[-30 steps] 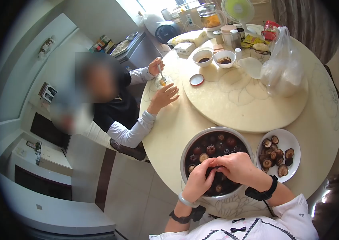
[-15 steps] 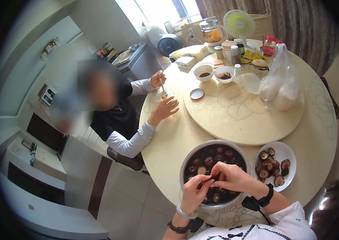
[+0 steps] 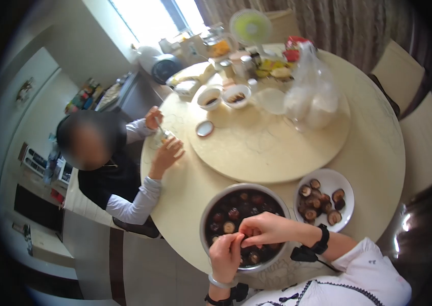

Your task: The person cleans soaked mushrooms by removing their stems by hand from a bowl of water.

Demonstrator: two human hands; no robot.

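Hands pinched together, above metal bowl

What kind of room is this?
Likely a home dining area: a round table with a raised round top, bowls of food, and a plate of mushrooms.

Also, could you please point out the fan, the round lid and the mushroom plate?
Fan (image 3: 250, 27): head view, green middle of its front.
Round lid (image 3: 205, 128): head view, middle of its pale face.
Mushroom plate (image 3: 333, 179): head view, bare white part near its far rim.
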